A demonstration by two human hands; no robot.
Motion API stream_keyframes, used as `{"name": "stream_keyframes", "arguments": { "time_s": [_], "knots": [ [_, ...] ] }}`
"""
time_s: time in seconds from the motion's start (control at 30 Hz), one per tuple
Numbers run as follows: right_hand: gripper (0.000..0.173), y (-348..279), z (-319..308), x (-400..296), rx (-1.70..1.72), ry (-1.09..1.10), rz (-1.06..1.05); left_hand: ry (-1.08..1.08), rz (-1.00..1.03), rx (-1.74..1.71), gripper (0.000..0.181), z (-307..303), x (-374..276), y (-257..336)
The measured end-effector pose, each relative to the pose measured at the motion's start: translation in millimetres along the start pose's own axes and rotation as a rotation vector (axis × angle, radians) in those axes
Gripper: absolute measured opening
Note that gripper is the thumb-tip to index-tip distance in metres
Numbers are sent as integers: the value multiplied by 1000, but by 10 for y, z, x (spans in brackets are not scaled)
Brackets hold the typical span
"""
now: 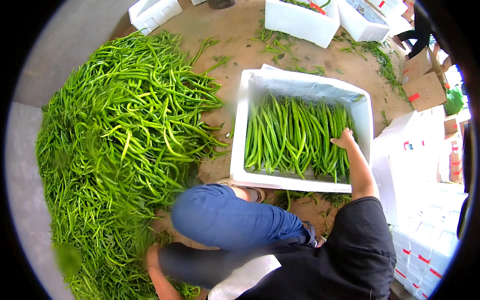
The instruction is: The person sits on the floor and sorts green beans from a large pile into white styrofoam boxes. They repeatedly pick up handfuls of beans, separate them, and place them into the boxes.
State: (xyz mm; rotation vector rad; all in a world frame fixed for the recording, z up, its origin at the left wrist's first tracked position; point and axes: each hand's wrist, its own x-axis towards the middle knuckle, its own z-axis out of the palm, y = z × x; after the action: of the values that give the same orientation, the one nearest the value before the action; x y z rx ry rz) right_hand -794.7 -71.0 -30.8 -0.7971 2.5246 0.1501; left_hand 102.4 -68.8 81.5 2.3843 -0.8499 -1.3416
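Long green chili peppers [292, 131] lie side by side in a white foam box [300, 183] in front of me. My right hand [343, 138] is inside the box on the peppers at its right end, thumb spread; whether it grips any is hard to tell. A large heap of loose green chili peppers [131, 123] covers the floor on the left. Down at the heap's lower edge, beside my knee, is my left hand [153, 255]; its fingers are mostly hidden, so what it holds cannot be seen.
Other white foam boxes stand at the top, one [300, 22] holding some peppers. Cardboard boxes [423, 82] and stacked foam boxes [423, 247] line the right side. Stray peppers and leaves [386, 63] litter the floor. Part of a person [418, 33] shows at the upper right.
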Motion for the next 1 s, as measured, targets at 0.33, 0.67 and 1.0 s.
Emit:
{"name": "stream_keyframes", "arguments": {
  "time_s": [0.33, 0.67, 1.0],
  "knots": [
    [65, 27, -337, -384, 590, -34, 77, -66, 2, 97, 49, -30, -604, 483],
    [78, 299, 188, 31, 101, 171, -164, 3, 80, -108, 40, -111, -1499, 260],
    [58, -1848, -280, -387, -228, 355, -711, -208, 220, -645, 38, -427, -1194, -414]
  ]
}}
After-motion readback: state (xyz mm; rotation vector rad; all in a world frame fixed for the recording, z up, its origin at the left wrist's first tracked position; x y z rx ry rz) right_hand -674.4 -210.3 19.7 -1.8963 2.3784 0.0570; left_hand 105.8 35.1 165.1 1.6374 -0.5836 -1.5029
